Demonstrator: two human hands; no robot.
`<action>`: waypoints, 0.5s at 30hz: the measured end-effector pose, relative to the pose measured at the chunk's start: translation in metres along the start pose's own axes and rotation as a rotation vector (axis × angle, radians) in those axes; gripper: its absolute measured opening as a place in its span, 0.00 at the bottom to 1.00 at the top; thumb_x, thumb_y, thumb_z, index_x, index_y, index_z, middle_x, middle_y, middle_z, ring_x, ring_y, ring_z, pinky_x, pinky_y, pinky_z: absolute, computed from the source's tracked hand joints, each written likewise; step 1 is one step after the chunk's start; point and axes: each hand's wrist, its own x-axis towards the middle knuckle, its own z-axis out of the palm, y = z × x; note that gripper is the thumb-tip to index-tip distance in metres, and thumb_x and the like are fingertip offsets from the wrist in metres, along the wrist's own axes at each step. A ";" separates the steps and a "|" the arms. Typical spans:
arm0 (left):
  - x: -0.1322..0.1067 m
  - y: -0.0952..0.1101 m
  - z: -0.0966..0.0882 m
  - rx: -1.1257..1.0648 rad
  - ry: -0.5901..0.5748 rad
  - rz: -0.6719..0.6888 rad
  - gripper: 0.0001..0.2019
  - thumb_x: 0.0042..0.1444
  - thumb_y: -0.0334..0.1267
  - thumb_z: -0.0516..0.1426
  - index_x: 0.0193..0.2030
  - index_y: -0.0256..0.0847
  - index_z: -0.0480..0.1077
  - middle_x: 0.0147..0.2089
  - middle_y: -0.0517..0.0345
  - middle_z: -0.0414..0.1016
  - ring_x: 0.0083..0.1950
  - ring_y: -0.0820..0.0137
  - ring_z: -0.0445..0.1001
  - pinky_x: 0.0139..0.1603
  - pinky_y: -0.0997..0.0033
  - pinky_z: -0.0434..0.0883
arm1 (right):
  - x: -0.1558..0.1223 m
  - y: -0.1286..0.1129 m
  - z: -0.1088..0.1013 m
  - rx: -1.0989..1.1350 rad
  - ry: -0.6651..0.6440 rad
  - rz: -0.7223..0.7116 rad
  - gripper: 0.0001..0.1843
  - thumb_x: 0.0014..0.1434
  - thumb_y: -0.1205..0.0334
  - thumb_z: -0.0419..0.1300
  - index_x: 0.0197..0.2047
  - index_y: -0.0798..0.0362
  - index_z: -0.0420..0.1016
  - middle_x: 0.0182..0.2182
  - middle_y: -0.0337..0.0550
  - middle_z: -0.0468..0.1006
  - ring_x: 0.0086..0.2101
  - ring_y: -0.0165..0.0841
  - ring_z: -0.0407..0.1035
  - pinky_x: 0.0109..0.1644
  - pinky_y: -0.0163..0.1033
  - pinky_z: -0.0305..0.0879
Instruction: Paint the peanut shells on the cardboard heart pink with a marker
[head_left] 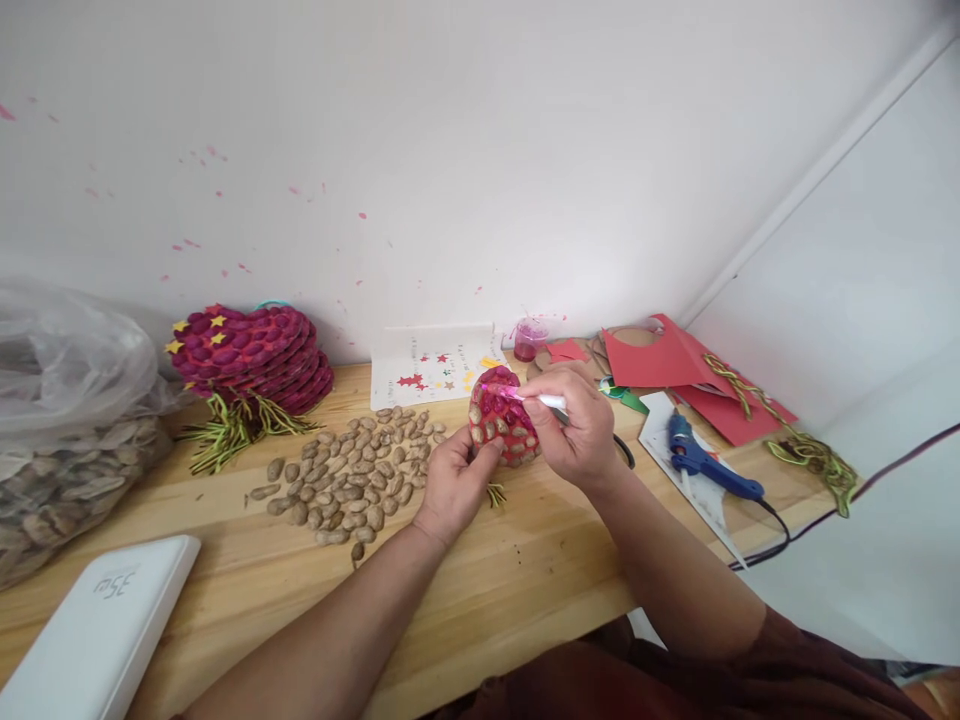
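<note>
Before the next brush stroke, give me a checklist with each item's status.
1. Left hand gripping the peanut-covered piece: ok.
2. Right hand holding the paintbrush, its tip at the piece: ok.
3. Peanuts on the piece all coated magenta: not ok, several lower ones show bare tan shell.
4. Plastic cup upright: ok.
5. Cup's fill level sufficient: cannot tell.
6. Glue gun apart from both hands: ok.

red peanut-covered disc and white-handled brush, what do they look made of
Red peanut-covered disc: perhaps matte card, flat red between natural-looking peanut shells, tan where unpainted. White-handled brush: probably smooth plastic handle, evenly white; pink-coated tip unclear.
</note>
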 end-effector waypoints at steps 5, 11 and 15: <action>0.000 0.002 0.001 -0.067 -0.003 -0.012 0.13 0.56 0.46 0.66 0.40 0.38 0.80 0.38 0.54 0.83 0.39 0.64 0.77 0.49 0.65 0.74 | 0.000 0.000 0.000 0.011 -0.012 -0.030 0.07 0.66 0.69 0.60 0.44 0.47 0.76 0.35 0.41 0.82 0.38 0.37 0.72 0.48 0.48 0.69; 0.001 -0.001 0.000 -0.098 -0.005 -0.004 0.12 0.57 0.46 0.66 0.38 0.38 0.78 0.35 0.56 0.82 0.39 0.65 0.77 0.49 0.66 0.73 | -0.001 0.001 0.002 0.022 -0.017 -0.038 0.07 0.66 0.69 0.60 0.45 0.47 0.76 0.35 0.41 0.82 0.38 0.36 0.70 0.46 0.46 0.69; 0.001 -0.002 -0.001 -0.093 0.003 0.008 0.12 0.58 0.46 0.66 0.36 0.38 0.78 0.34 0.58 0.80 0.38 0.67 0.76 0.48 0.67 0.73 | -0.001 -0.001 0.004 0.058 -0.041 -0.050 0.08 0.66 0.68 0.60 0.45 0.46 0.76 0.34 0.40 0.81 0.37 0.37 0.71 0.45 0.46 0.69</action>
